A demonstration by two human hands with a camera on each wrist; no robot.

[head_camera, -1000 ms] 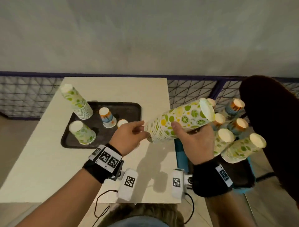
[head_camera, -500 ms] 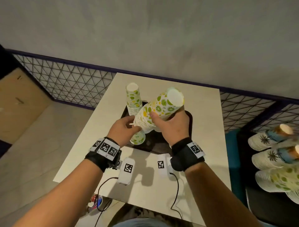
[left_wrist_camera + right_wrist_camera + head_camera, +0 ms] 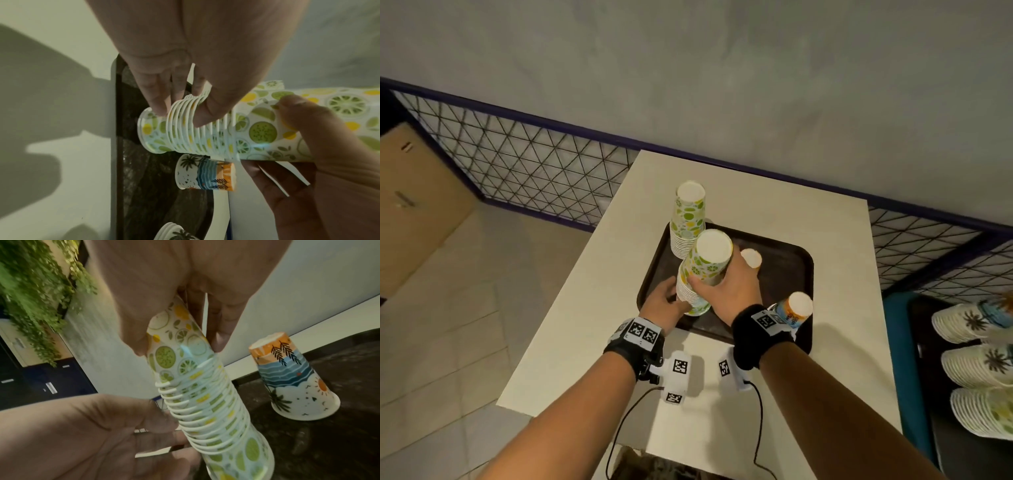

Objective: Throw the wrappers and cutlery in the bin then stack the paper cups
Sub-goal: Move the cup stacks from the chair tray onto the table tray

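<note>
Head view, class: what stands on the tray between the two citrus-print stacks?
Nothing: bare dark tray shows between the far stack and the held stack.

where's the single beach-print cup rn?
Head view: beach-print cup stands upside down at the tray's near-right corner, just right of the right hand.

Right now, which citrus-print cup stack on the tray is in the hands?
The nearer citrus stack, tilted, gripped by right hand and left hand. The farther citrus stack stands untouched.
</note>
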